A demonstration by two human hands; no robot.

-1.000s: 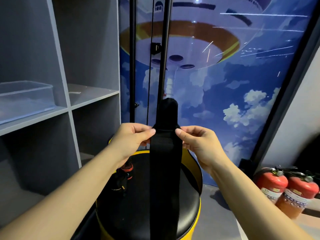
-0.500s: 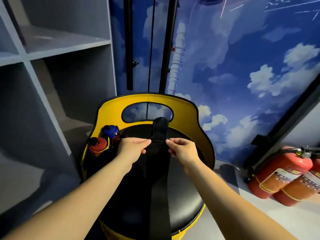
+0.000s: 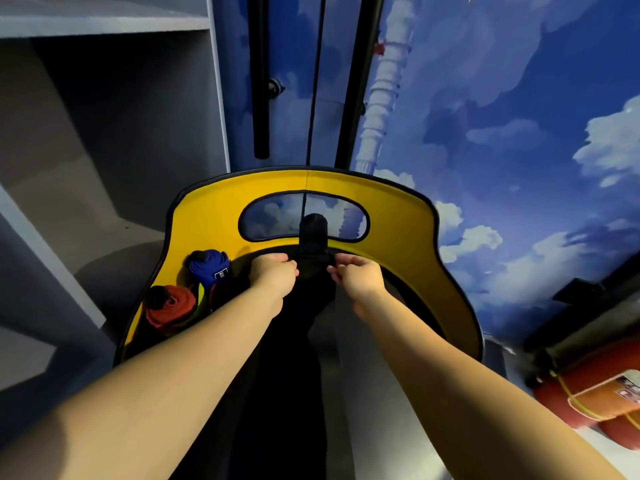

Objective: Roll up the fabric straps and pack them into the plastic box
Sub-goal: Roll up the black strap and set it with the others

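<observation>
I am pinching the black strap (image 3: 313, 237) with both hands: my left hand (image 3: 273, 273) is gripping its left edge with fingers curled in, and my right hand (image 3: 356, 275) is gripping the right edge the same way, the two hands just apart with the strap's width between them. The strap's rounded end is poking up past my knuckles, in front of the oval cut-out in the yellow chair back (image 3: 398, 220), while the rest is trailing down over the black seat (image 3: 277, 341) toward me (dark on dark, so its edges there are hard to follow). A blue roll (image 3: 209, 268) and a red roll (image 3: 169, 306) are sitting at the seat's left rim, near my left forearm. Grey shelving (image 3: 104, 133) is crowding the left side; a red extinguisher (image 3: 595, 400) is lying low at right.
</observation>
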